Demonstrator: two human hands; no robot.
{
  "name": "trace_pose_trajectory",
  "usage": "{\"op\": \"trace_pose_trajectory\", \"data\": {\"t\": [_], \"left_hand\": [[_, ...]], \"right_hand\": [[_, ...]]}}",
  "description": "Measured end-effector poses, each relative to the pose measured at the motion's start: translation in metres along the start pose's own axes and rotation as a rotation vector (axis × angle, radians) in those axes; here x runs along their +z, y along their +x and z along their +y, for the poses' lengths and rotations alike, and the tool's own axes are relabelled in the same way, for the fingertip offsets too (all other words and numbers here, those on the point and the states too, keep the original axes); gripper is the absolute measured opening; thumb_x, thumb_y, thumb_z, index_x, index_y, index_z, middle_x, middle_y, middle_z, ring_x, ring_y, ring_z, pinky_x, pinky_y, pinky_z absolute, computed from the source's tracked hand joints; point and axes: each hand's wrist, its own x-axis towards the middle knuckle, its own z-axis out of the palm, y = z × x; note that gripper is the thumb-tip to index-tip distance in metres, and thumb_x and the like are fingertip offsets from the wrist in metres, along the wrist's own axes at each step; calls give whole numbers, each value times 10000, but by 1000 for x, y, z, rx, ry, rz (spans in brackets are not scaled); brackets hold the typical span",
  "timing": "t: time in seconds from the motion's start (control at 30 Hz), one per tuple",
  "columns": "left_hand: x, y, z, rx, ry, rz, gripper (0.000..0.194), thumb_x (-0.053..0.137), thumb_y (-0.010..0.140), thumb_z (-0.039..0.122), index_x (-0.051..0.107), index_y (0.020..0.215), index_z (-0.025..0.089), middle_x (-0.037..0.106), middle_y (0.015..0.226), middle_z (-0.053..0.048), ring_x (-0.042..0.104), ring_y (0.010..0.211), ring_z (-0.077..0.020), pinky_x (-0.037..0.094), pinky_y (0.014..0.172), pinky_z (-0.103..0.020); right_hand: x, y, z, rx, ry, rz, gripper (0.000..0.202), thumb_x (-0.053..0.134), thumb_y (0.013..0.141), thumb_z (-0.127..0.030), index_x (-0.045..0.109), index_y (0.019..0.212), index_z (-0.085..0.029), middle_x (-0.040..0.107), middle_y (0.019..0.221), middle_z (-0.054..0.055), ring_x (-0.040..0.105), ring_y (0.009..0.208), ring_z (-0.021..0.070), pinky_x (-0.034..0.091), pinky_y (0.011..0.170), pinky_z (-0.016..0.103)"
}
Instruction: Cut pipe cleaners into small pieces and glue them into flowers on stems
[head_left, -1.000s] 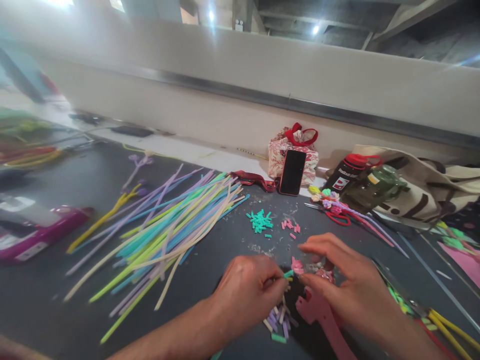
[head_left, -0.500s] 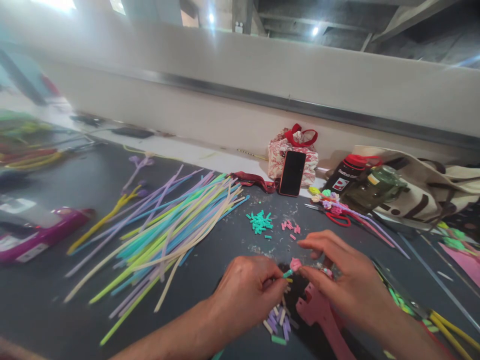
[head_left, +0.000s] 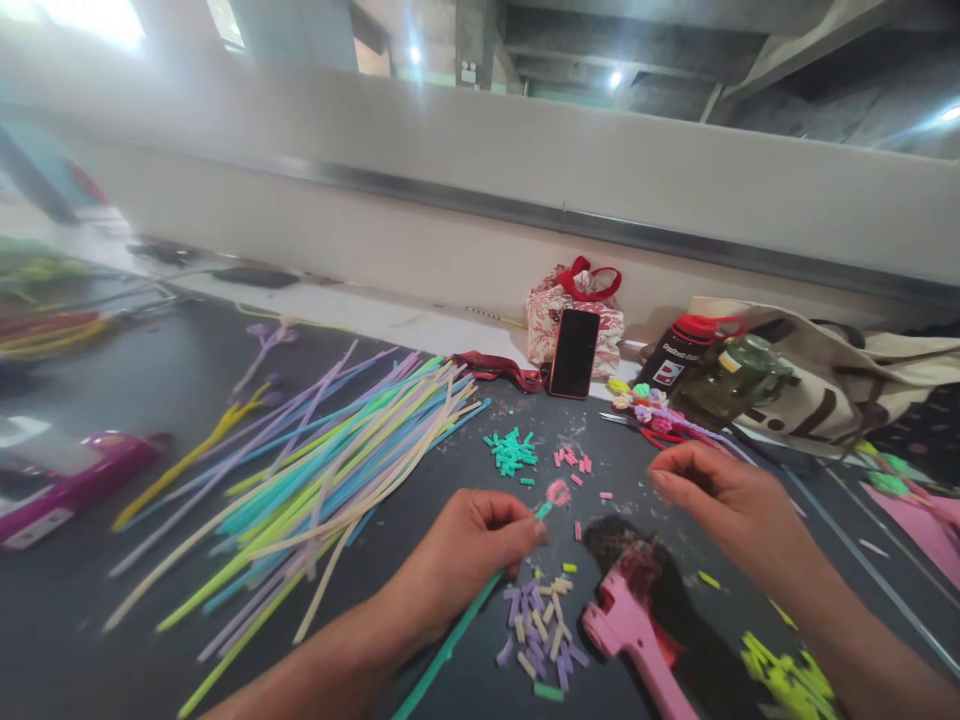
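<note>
My left hand pinches a green stem, and a small pink ring-shaped flower tops its upper end. My right hand is raised to the right of the flower, fingers bent and thumb near the index finger; whether something tiny is between them cannot be made out. Below and between the hands lies a pink glue gun. Purple and cream cut pieces are spread beside it. Farther back are a pile of green pieces and scattered pink pieces.
Long coloured stems cover the left middle. A phone leans on a patterned bag. Finished flowers, a black bottle and a canvas bag stand right. Yellow-green pieces lie front right; a purple tool sits left.
My right hand has moved away from the flower, to the right and up. The flower in my left hand now shows a ring shape, and more of its green stem is visible. The glue gun is less covered.
</note>
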Motion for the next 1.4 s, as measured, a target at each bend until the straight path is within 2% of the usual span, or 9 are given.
{"op": "trace_pose_trajectory", "data": {"t": [0.17, 0.37, 0.47, 0.57, 0.73, 0.87, 1.0, 1.17, 1.4], "left_hand": [[-4, 2, 1, 6, -74, 64, 276, 604, 660, 401, 579, 617, 129, 430, 442, 62, 310, 406, -35, 198, 420, -176], [-6, 8, 3, -14, -118, 124, 281, 624, 629, 405, 586, 611, 127, 422, 427, 63, 302, 383, -32, 196, 405, -176], [-7, 11, 2, -32, -143, 117, 289, 629, 622, 410, 583, 612, 125, 422, 426, 63, 297, 374, -31, 182, 395, -178], [-6, 10, 3, -48, -150, 120, 293, 634, 616, 413, 573, 603, 126, 422, 425, 64, 297, 376, -31, 176, 400, -180], [-3, 8, 4, -51, -123, 150, 313, 636, 593, 436, 582, 591, 128, 419, 418, 63, 282, 390, -32, 168, 419, -184], [-3, 9, 3, -60, -96, 140, 327, 626, 597, 457, 595, 612, 132, 431, 424, 56, 302, 400, -41, 176, 423, -186], [-2, 9, 4, -71, -100, 132, 318, 630, 599, 447, 582, 594, 133, 427, 423, 58, 300, 401, -40, 178, 421, -187], [-2, 8, 4, -79, -121, 106, 295, 628, 615, 424, 593, 622, 131, 427, 422, 62, 299, 389, -35, 182, 410, -182], [-3, 12, -3, -52, -166, 88, 262, 623, 646, 387, 595, 649, 126, 427, 427, 65, 303, 377, -28, 183, 401, -177]], "right_hand": [[9, 25, 17, -27, -88, -194, 177, 475, 791, -319, 571, 719, -189, 574, 613, -23, 512, 550, 131, 379, 508, 222], [35, 52, 32, -67, -152, -234, 163, 485, 758, -262, 600, 674, -183, 597, 559, -17, 543, 514, 143, 360, 472, 226], [44, 65, 40, -122, -193, -232, 131, 491, 734, -177, 623, 738, -179, 632, 664, 10, 570, 614, 165, 392, 559, 245], [50, 73, 44, -200, -206, -267, 211, 485, 743, -119, 639, 872, -186, 636, 849, 31, 577, 786, 167, 406, 694, 248], [57, 75, 46, -267, -236, -371, 188, 515, 773, -151, 652, 880, -223, 614, 859, 15, 577, 776, 147, 405, 688, 223], [60, 73, 49, -247, -279, -367, 142, 504, 764, -136, 628, 776, -204, 604, 805, 21, 563, 722, 157, 383, 643, 235], [54, 70, 47, -218, -276, -346, 147, 471, 763, -127, 598, 780, -200, 598, 792, 17, 546, 678, 148, 362, 605, 235], [44, 64, 37, -197, -178, -342, 129, 485, 755, -148, 600, 789, -196, 622, 759, 7, 558, 683, 153, 376, 594, 236], [41, 61, 29, -92, 19, -376, 157, 533, 759, -292, 632, 800, -178, 640, 710, 4, 574, 648, 156, 411, 572, 240]]}}
